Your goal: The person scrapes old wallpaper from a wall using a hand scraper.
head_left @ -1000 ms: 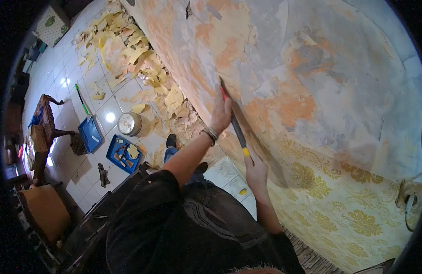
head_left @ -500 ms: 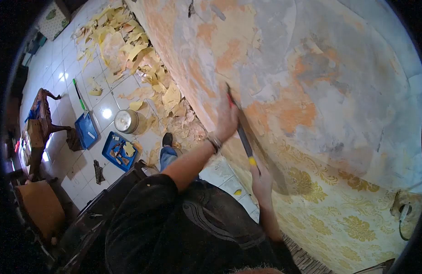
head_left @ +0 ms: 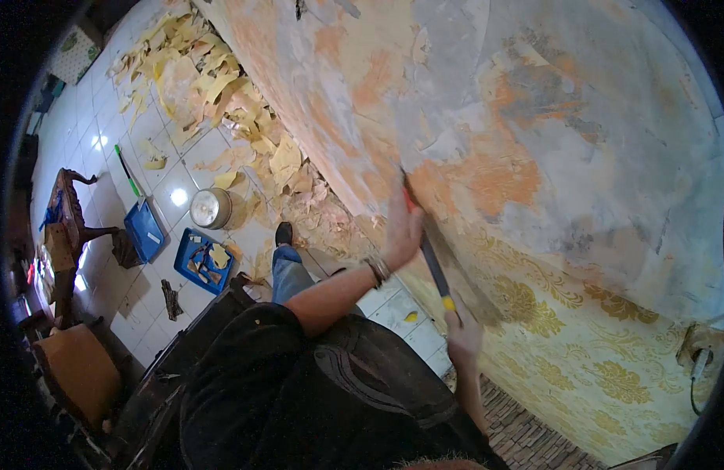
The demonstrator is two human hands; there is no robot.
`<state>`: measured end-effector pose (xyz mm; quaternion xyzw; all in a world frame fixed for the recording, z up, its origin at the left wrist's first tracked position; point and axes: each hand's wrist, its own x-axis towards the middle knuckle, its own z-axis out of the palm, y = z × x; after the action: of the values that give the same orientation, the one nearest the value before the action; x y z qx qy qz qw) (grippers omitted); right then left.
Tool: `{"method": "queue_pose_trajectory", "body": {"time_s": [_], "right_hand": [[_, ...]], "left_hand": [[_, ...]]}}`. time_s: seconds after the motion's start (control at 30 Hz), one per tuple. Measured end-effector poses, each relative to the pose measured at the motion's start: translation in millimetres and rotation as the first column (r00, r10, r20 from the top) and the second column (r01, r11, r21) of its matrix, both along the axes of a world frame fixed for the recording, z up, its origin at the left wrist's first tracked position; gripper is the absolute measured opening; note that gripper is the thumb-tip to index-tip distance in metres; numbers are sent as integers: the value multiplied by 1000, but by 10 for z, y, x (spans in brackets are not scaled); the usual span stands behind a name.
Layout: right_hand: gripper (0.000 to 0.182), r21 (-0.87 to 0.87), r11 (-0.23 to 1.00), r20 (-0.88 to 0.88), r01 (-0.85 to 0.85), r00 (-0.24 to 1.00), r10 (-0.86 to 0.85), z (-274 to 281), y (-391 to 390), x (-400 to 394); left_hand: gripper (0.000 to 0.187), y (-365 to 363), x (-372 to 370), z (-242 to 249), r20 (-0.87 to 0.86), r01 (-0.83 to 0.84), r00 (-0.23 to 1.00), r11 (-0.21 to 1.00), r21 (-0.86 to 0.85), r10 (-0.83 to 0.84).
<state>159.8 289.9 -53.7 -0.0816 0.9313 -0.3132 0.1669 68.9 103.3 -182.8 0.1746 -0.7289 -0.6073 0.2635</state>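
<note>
A long-handled scraper point(head_left: 435, 266), dark with red near its head and yellow near its lower end, slants along the wall point(head_left: 487, 110). My left hand point(head_left: 404, 227), with a bracelet at the wrist, is closed around its upper part, close to the blade. Lower down, my right hand point(head_left: 462, 333) grips the handle by the yellow band. The blade tip lies at the wall surface, which shows bare orange, grey and cream patches. Patterned yellow wallpaper point(head_left: 613, 380) covers the lower wall.
Torn wallpaper scraps point(head_left: 221, 86) lie along the wall's foot. On the tiled floor stand a round bucket point(head_left: 211, 208), a blue tray point(head_left: 204, 261) with scraps, and a blue dustpan point(head_left: 146, 231). A carved table point(head_left: 72, 204) is at left; a wall socket point(head_left: 701, 354) at right.
Both hands and the scraper have moved down and to the right in view. The view itself has shifted slightly, and more of the leg and shoe shows.
</note>
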Motion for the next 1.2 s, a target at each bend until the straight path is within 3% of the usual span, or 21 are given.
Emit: {"method": "queue_pose_trajectory", "body": {"time_s": [0.1, 0.13, 0.17, 0.27, 0.3, 0.37, 0.4, 0.43, 0.5, 0.6, 0.67, 0.73, 0.87, 0.93, 0.97, 1.0, 1.07, 1.1, 1.13, 1.2], "right_hand": [[41, -17, 997, 30, -79, 996, 80, -470, -666, -412], [40, 0, 994, 44, -110, 993, 110, -566, -835, -524], [40, -8, 994, 41, -105, 994, 105, -644, -923, -570], [39, 55, 986, 14, -160, 987, 159, -685, -956, -576], [39, 37, 993, 34, -116, 993, 115, -599, -840, -477], [39, 38, 999, 88, -11, 996, 7, -352, -519, -229], [39, 61, 997, 118, 51, 991, -58, -201, -283, -80], [39, 105, 994, 31, 23, 999, -26, -87, 4, 81], [39, 156, 988, -52, -4, 999, 12, 142, 309, 286], [38, 205, 973, -17, 102, 995, -101, 342, 376, 357], [37, 197, 964, 116, 179, 972, -204, 170, 357, 198], [38, 151, 987, 32, 56, 998, -61, -156, 166, 84], [41, 216, 974, 85, -65, 995, 48, -444, -217, -136], [42, 187, 977, 71, -107, 993, 95, -418, -277, -151], [43, 261, 961, 101, -92, 993, 67, -296, -215, -83], [44, 336, 938, 126, -82, 991, 42, -218, -133, -28], [43, 313, 944, 116, -105, 991, 72, -336, -84, -21], [41, 386, 916, 114, -109, 991, 70, -447, -140, -44], [40, 456, 882, 111, -115, 991, 72, -591, -208, -71], [38, 435, 888, 33, -149, 988, 149, -1153, -326, -120]], "left_hand": [[61, -678, -214, -657, -42, -43, 998, 998, -43, 41], [55, -878, -236, -762, 170, 32, 984, 996, 83, -46], [51, -947, -282, -829, 156, -62, 986, 998, 32, 56], [49, -893, -388, -1243, 45, -122, 992, 991, 52, 120], [54, -820, -216, -845, 108, 29, 993, 980, 197, -51], [63, -343, -113, -873, 103, 55, 991, 963, 264, -84], [71, -195, 53, -409, 249, 122, 943, 927, 355, -220], [76, 149, 94, -614, 111, 168, 971, 937, 307, -211], [81, 506, 337, -271, 31, 258, 962, 939, 229, -272], [82, 591, 414, -163, 78, 314, 937, 919, 238, -340], [80, 456, 337, -351, 48, 315, 944, 937, 152, -325], [77, 224, 217, -587, 249, 263, 921, 950, 169, -299], [73, -137, 173, -1031, 416, 206, 887, 978, 34, -202], [73, -253, 221, -1174, 242, 372, 872, 897, 240, -426], [75, -306, 323, -1101, 352, 471, 797, 870, 145, -490], [75, -321, 446, -1188, 366, 464, 795, 874, 148, -484], [79, -413, 657, -1201, 369, 676, 665, 733, 73, -649], [76, -497, 815, -1200, 315, 639, 678, 744, 195, -664], [76, -630, 945, -1229, 324, 636, 679, 748, 188, -659], [72, -1013, 1269, -1463, 540, 492, 632, 826, 275, -556]]}}
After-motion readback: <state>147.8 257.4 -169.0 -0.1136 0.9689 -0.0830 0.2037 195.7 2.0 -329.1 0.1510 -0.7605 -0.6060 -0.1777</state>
